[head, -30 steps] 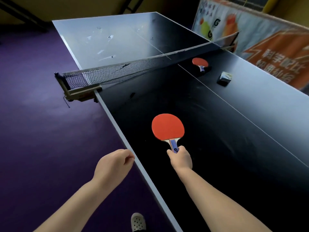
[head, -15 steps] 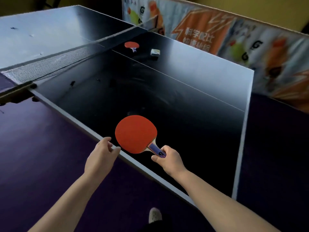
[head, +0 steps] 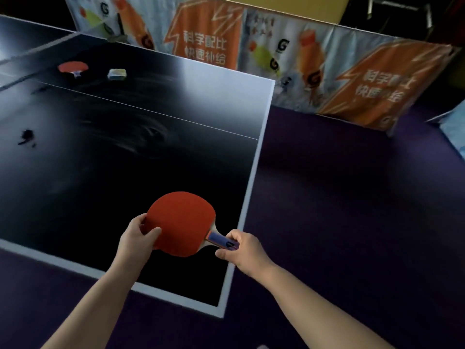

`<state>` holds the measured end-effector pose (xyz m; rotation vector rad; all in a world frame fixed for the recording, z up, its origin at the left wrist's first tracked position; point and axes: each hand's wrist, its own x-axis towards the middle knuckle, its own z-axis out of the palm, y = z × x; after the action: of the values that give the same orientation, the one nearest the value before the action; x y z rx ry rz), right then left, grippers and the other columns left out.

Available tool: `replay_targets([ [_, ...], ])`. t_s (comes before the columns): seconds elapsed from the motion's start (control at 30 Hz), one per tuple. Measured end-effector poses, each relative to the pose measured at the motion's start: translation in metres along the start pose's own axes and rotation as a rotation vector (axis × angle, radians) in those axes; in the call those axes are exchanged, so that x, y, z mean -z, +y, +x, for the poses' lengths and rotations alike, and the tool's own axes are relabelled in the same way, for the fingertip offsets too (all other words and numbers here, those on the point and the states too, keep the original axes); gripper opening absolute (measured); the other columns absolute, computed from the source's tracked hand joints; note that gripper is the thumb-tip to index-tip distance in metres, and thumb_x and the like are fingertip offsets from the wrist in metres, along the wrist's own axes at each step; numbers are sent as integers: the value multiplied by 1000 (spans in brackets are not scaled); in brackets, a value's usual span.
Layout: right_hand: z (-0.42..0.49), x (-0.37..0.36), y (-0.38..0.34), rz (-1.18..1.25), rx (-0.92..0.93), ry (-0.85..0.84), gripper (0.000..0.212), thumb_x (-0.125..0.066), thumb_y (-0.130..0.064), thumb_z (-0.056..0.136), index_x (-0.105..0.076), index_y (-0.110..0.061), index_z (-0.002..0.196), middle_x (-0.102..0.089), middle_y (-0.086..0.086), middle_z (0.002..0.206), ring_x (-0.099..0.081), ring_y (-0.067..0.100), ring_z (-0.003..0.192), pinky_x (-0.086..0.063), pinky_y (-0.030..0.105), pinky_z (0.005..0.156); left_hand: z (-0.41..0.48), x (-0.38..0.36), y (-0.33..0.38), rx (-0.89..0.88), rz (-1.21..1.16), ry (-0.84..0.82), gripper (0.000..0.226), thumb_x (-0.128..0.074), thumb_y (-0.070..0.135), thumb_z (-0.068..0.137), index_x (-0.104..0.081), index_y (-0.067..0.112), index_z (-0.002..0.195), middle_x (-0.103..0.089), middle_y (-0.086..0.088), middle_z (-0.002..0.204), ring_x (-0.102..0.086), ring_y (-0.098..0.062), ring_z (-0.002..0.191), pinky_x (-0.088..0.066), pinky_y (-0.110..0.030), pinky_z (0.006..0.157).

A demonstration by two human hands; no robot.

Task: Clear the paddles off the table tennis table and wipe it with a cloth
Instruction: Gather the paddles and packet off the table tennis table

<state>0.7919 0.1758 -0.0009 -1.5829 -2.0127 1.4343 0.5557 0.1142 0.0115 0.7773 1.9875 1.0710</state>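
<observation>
Between the two grips, over the near corner of the black table tennis table [head: 254, 172] with its white edge line, is a round red-rubber paddle [head: 182, 222] with a blue-wrapped wooden handle [head: 221, 240]. The right grip [head: 242, 250] is curled round the end of that handle, pinching it from the paddle's right. The left grip [head: 137, 239] holds the opposite edge of the blade, thumb laid on the red face and fingers tucked beneath. Whether the blade touches the table I cannot tell.

Far ahead of the left grip and off to its left, a second red paddle [head: 73, 67] lies flat on the table. A small folded pale cloth [head: 117, 73] sits just to the right of it, apart from it. Nearer the left grip, also to its left, a dark smudge [head: 26, 136] marks the surface. To the right of the right grip spreads purple floor [head: 339, 197], and beyond it stands an orange-and-white printed banner [head: 206, 41].
</observation>
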Motion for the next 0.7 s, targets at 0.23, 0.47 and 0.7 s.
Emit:
replay_targets([
  [0.23,-9,167,100,-180,14,84,17,-75,-40,81,-64,-29,88,-60,-11,72,-52,3,62,-41,23,59,-24,-171,44,70,-167,-124,43,-60,10,89,-45,12,130,-57,-9,117,-62,-23,99,-54,-44,85],
  [0.47,46,248,142,-163,39,106,14,-74,-34,82,-66,-33,93,-61,-13,81,-56,4,70,-43,24,64,10,-253,85,71,-199,-86,40,-59,9,90,-45,12,127,-56,-7,112,-61,-21,98,-53,-37,78],
  [0.7,152,315,145,-222,75,129,20,-74,-31,83,-66,-29,101,-57,-12,90,-56,7,82,-44,22,69,95,-311,134,64,-235,-31,34,-62,6,88,-48,15,117,-59,-8,107,-62,-24,96,-53,-37,77],
])
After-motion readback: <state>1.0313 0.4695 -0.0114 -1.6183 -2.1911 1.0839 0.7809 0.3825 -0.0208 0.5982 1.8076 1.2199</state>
